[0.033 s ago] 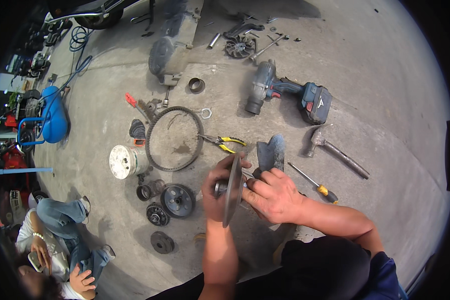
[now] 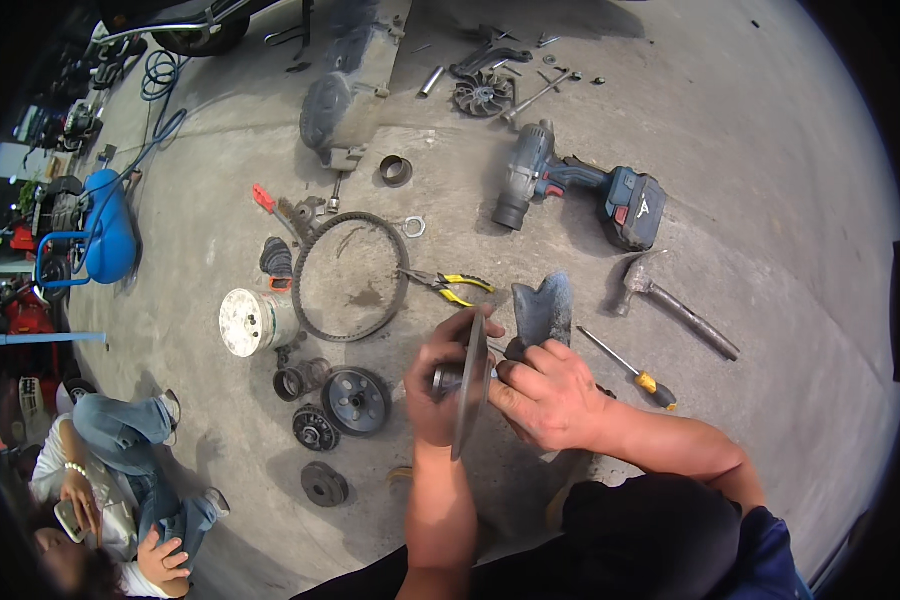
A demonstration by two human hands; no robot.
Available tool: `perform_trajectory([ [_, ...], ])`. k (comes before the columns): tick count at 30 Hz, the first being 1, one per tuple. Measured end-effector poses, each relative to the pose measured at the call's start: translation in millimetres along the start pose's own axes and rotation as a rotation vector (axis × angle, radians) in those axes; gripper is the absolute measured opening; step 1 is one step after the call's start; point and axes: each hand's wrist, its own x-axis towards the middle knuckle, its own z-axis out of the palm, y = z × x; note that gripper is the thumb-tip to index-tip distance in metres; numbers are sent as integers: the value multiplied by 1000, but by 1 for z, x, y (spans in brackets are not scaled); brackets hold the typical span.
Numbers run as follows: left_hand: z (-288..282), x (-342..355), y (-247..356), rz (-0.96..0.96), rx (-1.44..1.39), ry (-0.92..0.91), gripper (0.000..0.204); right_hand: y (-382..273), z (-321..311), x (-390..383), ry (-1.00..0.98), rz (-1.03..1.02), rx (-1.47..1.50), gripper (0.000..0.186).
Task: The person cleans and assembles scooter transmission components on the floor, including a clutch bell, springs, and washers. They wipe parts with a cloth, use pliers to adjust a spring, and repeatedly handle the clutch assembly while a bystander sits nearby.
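My left hand (image 2: 433, 400) is closed round the hub side of a metal pulley disc (image 2: 471, 395), held nearly edge-on above the floor. Its short hub sticks out toward my left palm. My right hand (image 2: 550, 395) is on the disc's other face, fingers bent and pinched together close to its centre; what they grip is hidden. Just beyond my right knuckles shows a grey-blue, ragged-edged piece (image 2: 543, 308), perhaps cloth; I cannot tell if my hand touches it. Yellow-handled pliers (image 2: 450, 285) and a screwdriver (image 2: 642, 378) lie on the floor near my hands.
A toothed drive belt (image 2: 300, 290), a white tub (image 2: 245, 322), a clutch drum (image 2: 357, 401) and other round parts lie left. Right are a cordless impact wrench (image 2: 570, 180) and a hammer (image 2: 670, 305). A person (image 2: 120, 480) sits at lower left; a blue air tank (image 2: 110, 225) stands beyond.
The pulley disc has shifted very slightly to the right and shows a little more of its face. Both hands keep their hold, and the things on the floor lie as before.
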Motion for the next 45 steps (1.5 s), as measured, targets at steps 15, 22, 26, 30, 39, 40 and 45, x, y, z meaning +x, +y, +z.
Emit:
perform_trajectory([
  [15,-3,11,12,298,41,-168,50,-19,-4,-3,-129,728,1260,15],
  [22,15,13,9,2,-210,62,20,20,-30,7,-239,1022,1927,30],
  [26,3,13,1,-345,-526,139,64,13,-30,10,-53,299,981,39],
  [30,-7,12,-10,-284,-394,123,89,11,-29,12,-111,90,413,49],
  [39,-5,18,-10,319,89,-175,70,4,-18,2,-250,504,941,48],
  [40,-7,20,-11,331,122,-211,71,7,-18,0,-285,607,1087,48],
  [45,-7,29,-10,396,244,-287,79,18,-18,-9,-258,876,1732,49],
])
